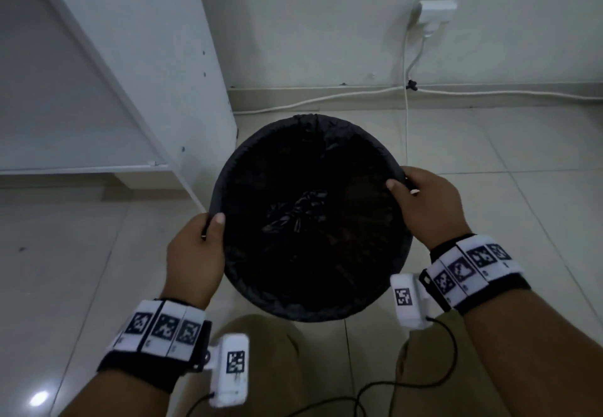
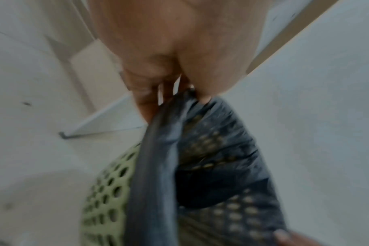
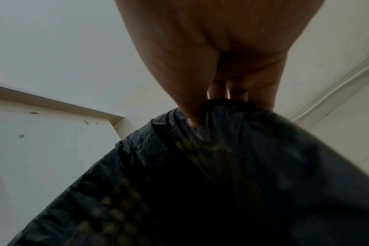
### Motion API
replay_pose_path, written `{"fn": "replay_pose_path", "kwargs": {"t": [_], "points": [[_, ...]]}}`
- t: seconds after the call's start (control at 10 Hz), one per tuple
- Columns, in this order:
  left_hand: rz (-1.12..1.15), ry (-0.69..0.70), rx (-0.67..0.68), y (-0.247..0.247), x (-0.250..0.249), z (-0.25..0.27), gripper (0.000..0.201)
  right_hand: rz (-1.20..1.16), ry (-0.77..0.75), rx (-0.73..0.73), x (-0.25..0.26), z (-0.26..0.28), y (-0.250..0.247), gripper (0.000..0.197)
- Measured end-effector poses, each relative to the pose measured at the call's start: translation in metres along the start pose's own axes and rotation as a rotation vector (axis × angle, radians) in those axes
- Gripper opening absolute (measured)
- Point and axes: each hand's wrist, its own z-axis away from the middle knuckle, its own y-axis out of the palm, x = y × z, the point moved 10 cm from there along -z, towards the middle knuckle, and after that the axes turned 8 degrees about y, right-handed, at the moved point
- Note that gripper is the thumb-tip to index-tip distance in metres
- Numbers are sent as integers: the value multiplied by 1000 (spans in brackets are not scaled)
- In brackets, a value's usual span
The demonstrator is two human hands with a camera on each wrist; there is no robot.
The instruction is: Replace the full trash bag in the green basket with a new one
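Observation:
A black trash bag [image 1: 310,221] lines a round basket on the floor, its edge folded over the rim all the way round. The bag's crumpled bottom [image 1: 297,211] shows at the centre inside. My left hand [image 1: 208,227] pinches the bag's edge at the rim's left side, thumb inside. My right hand [image 1: 403,185] pinches the edge at the right side. In the left wrist view the green perforated basket [image 2: 105,199] shows under the black bag [image 2: 158,158] held by my left hand [image 2: 179,93]. In the right wrist view my right hand [image 3: 211,103] grips the bag [image 3: 200,183].
A white cabinet [image 1: 130,74] stands just left of the basket. The wall behind carries a white plug [image 1: 435,12] with cables [image 1: 406,90] running along the skirting. Tiled floor [image 1: 505,155] spreads right and front. My knees [image 1: 261,367] are below the basket.

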Motion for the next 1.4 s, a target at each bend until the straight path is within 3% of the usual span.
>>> {"fn": "replay_pose_path", "kwargs": {"t": [0.1, 0.3, 0.4, 0.5, 0.6, 0.7, 0.8, 0.9, 1.0, 1.1, 1.2, 1.3, 1.4], "points": [[-52, 2, -22, -2, -1, -20, 42, -215, 212, -34, -17, 19, 6, 52], [41, -114, -82, -3, 8, -53, 44, -690, 441, 181, -29, 65, 78, 30], [266, -284, -108, 3, 37, -66, 46, -879, 492, 155, -13, 53, 81, 19], [451, -398, -105, 15, 66, -76, 42, -890, 512, 121, -5, 31, 83, 11], [552, -340, -65, 21, 51, -77, 17, -877, 549, 85, -6, 15, 85, 10], [599, -318, -57, 23, 42, -72, 16, -896, 559, 75, -7, 12, 84, 11], [587, -294, -39, 22, 34, -67, 23, -901, 556, 90, -10, 15, 83, 18], [575, -298, -16, 15, 33, -55, 19, -842, 561, 147, -14, 21, 81, 41], [538, -313, -71, -9, 37, -39, 28, -709, 527, 145, -17, 28, 63, 53], [476, -276, -66, -31, 25, -13, 16, -577, 401, 140, -10, 31, 38, 37], [391, -210, 37, -39, 8, 9, 13, -501, 298, 201, -4, 33, 17, 22], [224, -171, 163, -50, -6, 15, 16, -367, 238, 269, 5, 25, -9, 17], [139, -201, 177, -80, -27, 14, 17, -157, 189, 316, 10, 23, -40, 15]]}}
